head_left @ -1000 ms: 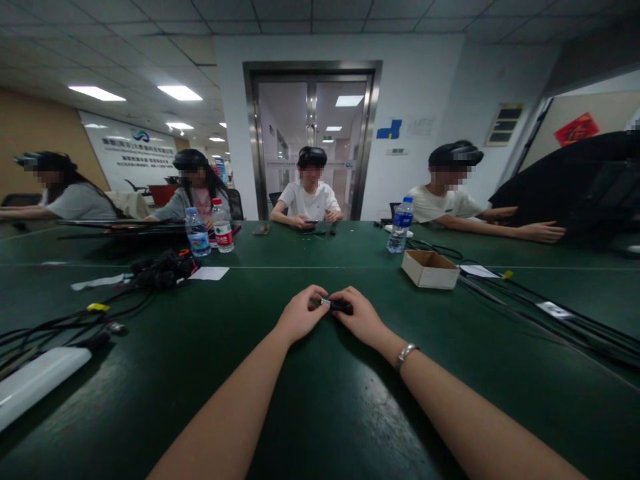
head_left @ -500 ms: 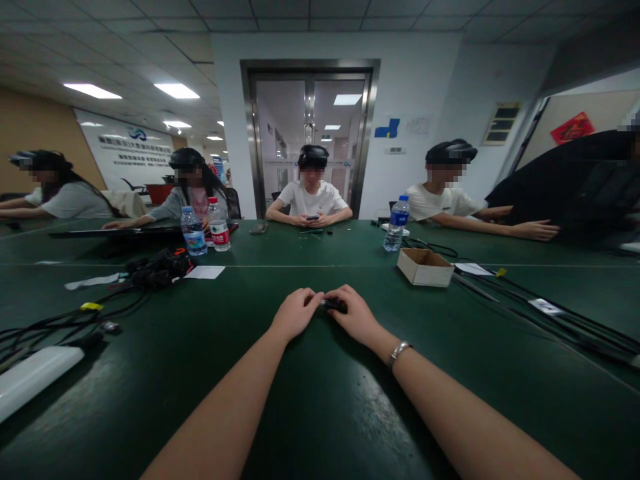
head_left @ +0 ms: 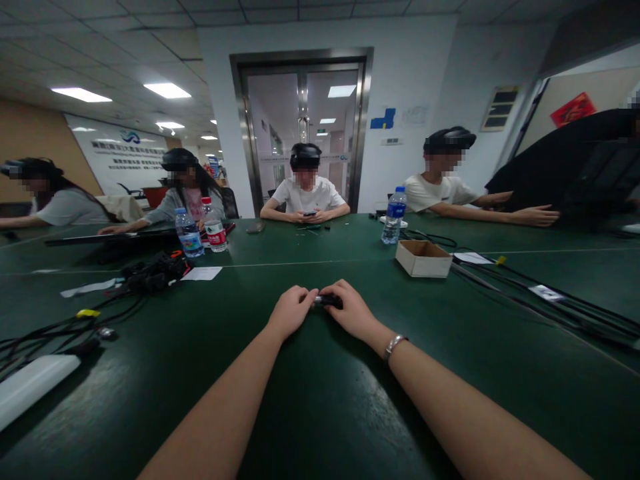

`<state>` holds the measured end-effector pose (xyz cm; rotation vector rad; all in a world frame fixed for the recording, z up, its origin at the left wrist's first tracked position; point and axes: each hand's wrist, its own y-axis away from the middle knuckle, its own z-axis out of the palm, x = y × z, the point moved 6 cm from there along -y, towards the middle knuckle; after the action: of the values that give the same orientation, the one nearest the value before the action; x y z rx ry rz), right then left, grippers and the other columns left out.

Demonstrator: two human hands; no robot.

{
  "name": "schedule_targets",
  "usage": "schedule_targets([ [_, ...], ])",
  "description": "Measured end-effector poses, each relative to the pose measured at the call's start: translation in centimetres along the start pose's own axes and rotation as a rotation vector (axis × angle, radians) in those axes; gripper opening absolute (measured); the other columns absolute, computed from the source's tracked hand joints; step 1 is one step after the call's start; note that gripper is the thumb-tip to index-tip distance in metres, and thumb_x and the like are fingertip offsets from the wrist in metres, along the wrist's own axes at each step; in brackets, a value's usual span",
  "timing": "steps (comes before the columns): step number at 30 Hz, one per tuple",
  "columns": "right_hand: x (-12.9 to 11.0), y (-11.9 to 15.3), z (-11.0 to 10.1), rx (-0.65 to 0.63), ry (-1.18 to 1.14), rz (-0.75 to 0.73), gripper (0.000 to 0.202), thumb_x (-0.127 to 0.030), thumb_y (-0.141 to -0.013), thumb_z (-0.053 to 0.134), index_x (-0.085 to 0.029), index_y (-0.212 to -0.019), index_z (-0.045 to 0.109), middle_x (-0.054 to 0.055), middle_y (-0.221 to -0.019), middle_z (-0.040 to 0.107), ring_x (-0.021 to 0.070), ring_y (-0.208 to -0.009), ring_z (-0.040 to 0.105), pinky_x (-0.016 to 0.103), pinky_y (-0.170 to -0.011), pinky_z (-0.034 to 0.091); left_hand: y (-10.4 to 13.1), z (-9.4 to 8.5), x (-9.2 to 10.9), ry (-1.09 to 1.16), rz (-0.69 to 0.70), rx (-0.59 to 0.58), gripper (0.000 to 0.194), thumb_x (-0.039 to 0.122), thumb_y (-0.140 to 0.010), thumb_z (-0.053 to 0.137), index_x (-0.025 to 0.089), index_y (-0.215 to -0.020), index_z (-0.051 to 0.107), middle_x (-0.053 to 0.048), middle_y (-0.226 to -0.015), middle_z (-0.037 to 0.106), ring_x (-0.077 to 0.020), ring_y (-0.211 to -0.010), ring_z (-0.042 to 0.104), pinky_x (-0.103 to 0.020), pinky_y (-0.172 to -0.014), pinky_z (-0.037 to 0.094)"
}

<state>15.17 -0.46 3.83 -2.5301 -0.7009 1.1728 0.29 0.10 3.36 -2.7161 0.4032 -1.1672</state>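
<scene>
Low over the green table [head_left: 310, 413], a small black object [head_left: 331, 301] with a silvery left end lies between my two hands. My right hand [head_left: 350, 310] is closed round its dark part, thumb and fingers on either side. My left hand [head_left: 291, 312] is closed too, its thumb and fingertips at the silvery end. Whether the object is one piece or two is too small to tell. A silver bracelet is on my right wrist.
An open cardboard box [head_left: 424, 260] stands right of my hands, a water bottle [head_left: 394, 217] behind it. Cables [head_left: 520, 293] run along the right; black gear [head_left: 153, 272], a white device [head_left: 37, 387] and two bottles [head_left: 215, 227] are at the left. Several people sit around the table.
The view has tilted and shifted slightly. A little more of the object's silvery end shows between my hands, which keep nearly the same pose.
</scene>
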Motion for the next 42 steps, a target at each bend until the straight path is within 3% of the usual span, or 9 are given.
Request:
schedule_targets([
  [9, -0.3, 0.3, -0.1, -0.008, 0.042, -0.049, 0.030, -0.005, -0.073, 0.057, -0.019, -0.097, 0.064, 0.003, -0.095, 0.053, 0.0140, -0.088, 0.054, 0.030, -0.083, 0.045, -0.1, 0.3, 0.4, -0.047, -0.005, -0.034, 0.058, 0.060, -0.087, 0.027, 0.018, -0.064, 0.059, -0.004, -0.080, 0.056, -0.0166, -0.073, 0.053, -0.030, -0.067, 0.037],
  [23, -0.6, 0.1, -0.2, -0.003, 0.018, -0.022, 0.024, -0.011, -0.074, 0.061, -0.020, -0.096, 0.065, 0.003, -0.092, 0.053, 0.0145, -0.086, 0.054, 0.031, -0.080, 0.045, -0.2, 0.1, 0.4, 0.015, 0.025, -0.019, 0.046, 0.056, -0.086, 0.036, 0.019, -0.070, 0.058, -0.002, -0.081, 0.054, -0.0149, -0.075, 0.052, -0.026, -0.069, 0.039],
  [33, -1.1, 0.3, 0.0, -0.026, 0.086, -0.073, 0.023, -0.014, -0.078, 0.061, -0.021, -0.100, 0.063, 0.003, -0.096, 0.052, 0.0142, -0.086, 0.053, 0.031, -0.081, 0.046, -0.1, -0.1, -0.2, -0.032, -0.062, 0.032, 0.053, 0.053, -0.088, 0.029, 0.018, -0.057, 0.054, -0.004, -0.074, 0.057, -0.0158, -0.067, 0.052, -0.029, -0.068, 0.037],
  [42, -1.3, 0.5, 0.0, -0.033, 0.093, -0.098, 0.025, -0.014, -0.078, 0.060, -0.021, -0.103, 0.061, 0.003, -0.097, 0.052, 0.0147, -0.088, 0.053, 0.031, -0.082, 0.046, 0.1, -0.2, 0.4, -0.025, -0.010, 0.010, 0.051, 0.054, -0.087, 0.032, 0.018, -0.061, 0.058, -0.004, -0.078, 0.056, -0.0163, -0.072, 0.054, -0.029, -0.068, 0.039],
])
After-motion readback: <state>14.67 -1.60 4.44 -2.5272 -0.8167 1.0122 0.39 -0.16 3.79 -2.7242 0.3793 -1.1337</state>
